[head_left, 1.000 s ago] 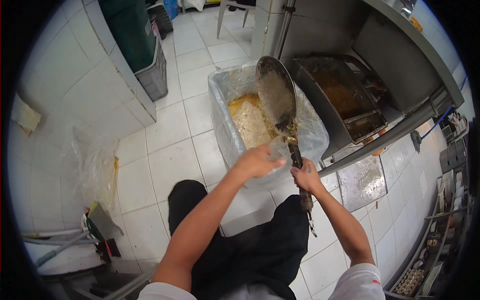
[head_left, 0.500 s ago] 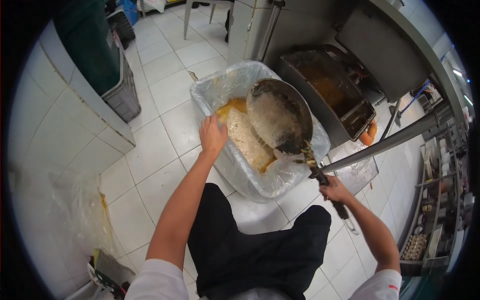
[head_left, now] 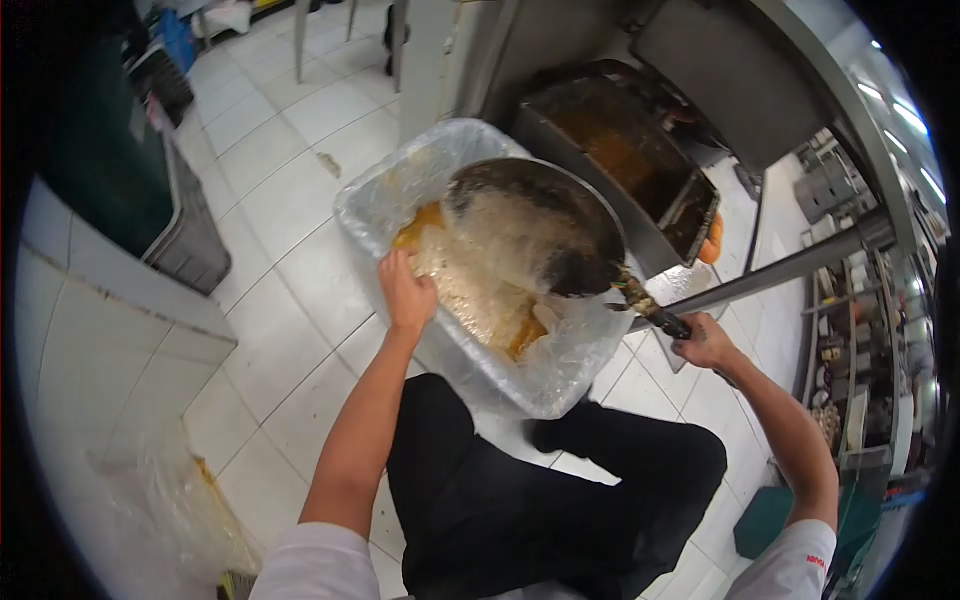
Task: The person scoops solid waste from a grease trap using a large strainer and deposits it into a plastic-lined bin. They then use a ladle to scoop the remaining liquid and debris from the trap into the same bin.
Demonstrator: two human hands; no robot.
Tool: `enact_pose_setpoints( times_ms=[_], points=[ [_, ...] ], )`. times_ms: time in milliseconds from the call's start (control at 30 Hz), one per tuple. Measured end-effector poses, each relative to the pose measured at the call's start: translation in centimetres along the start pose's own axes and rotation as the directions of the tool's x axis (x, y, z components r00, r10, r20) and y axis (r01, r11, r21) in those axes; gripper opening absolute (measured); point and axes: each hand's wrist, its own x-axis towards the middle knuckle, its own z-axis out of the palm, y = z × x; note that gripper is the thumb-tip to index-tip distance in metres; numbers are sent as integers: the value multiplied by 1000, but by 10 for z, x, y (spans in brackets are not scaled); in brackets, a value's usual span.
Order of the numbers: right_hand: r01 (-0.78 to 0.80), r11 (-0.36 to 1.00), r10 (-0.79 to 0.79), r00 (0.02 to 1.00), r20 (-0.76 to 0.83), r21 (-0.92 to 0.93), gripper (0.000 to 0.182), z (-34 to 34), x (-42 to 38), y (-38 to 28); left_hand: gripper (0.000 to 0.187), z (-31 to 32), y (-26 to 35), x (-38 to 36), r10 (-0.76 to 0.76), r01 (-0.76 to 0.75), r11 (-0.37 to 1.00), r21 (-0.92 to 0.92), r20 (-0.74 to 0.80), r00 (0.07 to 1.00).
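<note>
My right hand (head_left: 703, 341) is wrapped round the dark handle of a large, round, wok-like pan (head_left: 535, 225). The pan is tilted over a bin lined with clear plastic (head_left: 480, 385). Its inside is dark, with a pale wet coating, and greasy bits cling where handle and bowl meet. Pale, frothy liquid with orange-yellow edges (head_left: 465, 295) lies in the bin, partly hidden by the pan. At the bin's left rim my left hand (head_left: 408, 292) has its fingers curled over the edge, gripping the plastic liner.
Behind the bin a metal tank (head_left: 620, 150) holds brownish liquid, under a steel frame whose bar (head_left: 770, 270) runs close to the pan handle. A grey crate (head_left: 190, 235) stands left by the tiled wall. Shelves (head_left: 850, 310) are at right.
The pan is tipped further over the bin and its bowl sits lower. My right hand has moved up and rightwards. My right knee has swung out to the right; my left hand stays on the rim.
</note>
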Motion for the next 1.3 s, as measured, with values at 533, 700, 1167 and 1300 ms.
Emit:
enact_pose_setpoints(
  times_ms=[533,700,1167,1300],
  points=[
    [-27,1000,27,993,114,-5,38,14,14,23,34,-4,12,1,-44,43,984,174,3,999],
    [-57,998,59,993,100,-25,37,1,16,14,35,-3,12,1,-43,45,982,183,-15,999],
    [-98,864,21,987,160,494,8,15,11,36,31,-2,10,17,-108,112,989,101,-49,993],
    [-103,744,-47,977,206,660,2,23,9,36,28,13,6,31,-49,55,998,35,-148,988]
  ],
)
